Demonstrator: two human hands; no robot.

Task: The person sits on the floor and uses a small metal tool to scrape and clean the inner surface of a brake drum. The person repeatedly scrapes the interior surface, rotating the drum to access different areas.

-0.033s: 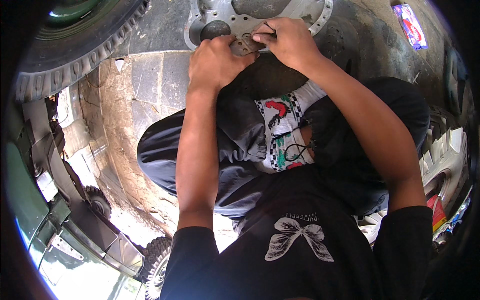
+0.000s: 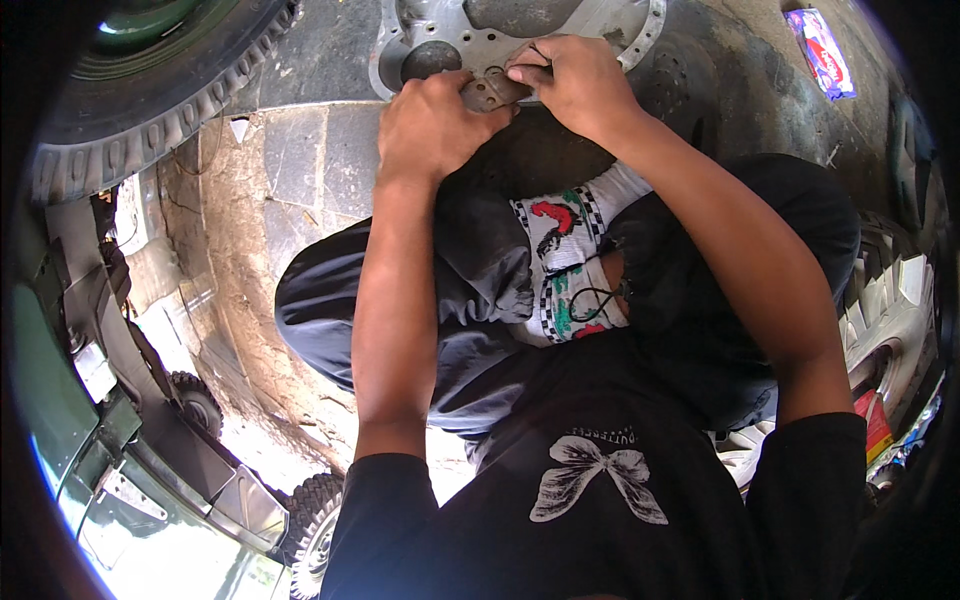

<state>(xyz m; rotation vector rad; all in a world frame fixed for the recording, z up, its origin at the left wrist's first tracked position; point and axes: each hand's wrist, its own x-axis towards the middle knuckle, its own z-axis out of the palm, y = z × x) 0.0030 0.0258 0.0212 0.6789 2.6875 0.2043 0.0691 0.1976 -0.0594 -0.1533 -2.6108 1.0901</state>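
A large grey metal plate [image 2: 395, 58] with round openings and bolt holes lies in front of me at the top of the view. Against its near edge, my left hand [image 2: 425, 130] grips a small brownish metal piece with holes [image 2: 484, 95], fingers curled on the far side and thumb along the near side. My right hand [image 2: 585, 88] is closed, pinching a small brown folded piece [image 2: 533, 55] that looks like sandpaper, over the right end of the metal piece. Its fingertips are partly hidden, so whether it also grips the metal piece is unclear.
A big tyre [image 2: 170, 95] stands at the upper left, with green vehicle bodywork [image 2: 50, 380] below it. My crossed legs [image 2: 330, 290] sit close under my forearms. A purple packet [image 2: 822, 55] lies at the upper right, and another tyre [image 2: 890, 310] is at the right.
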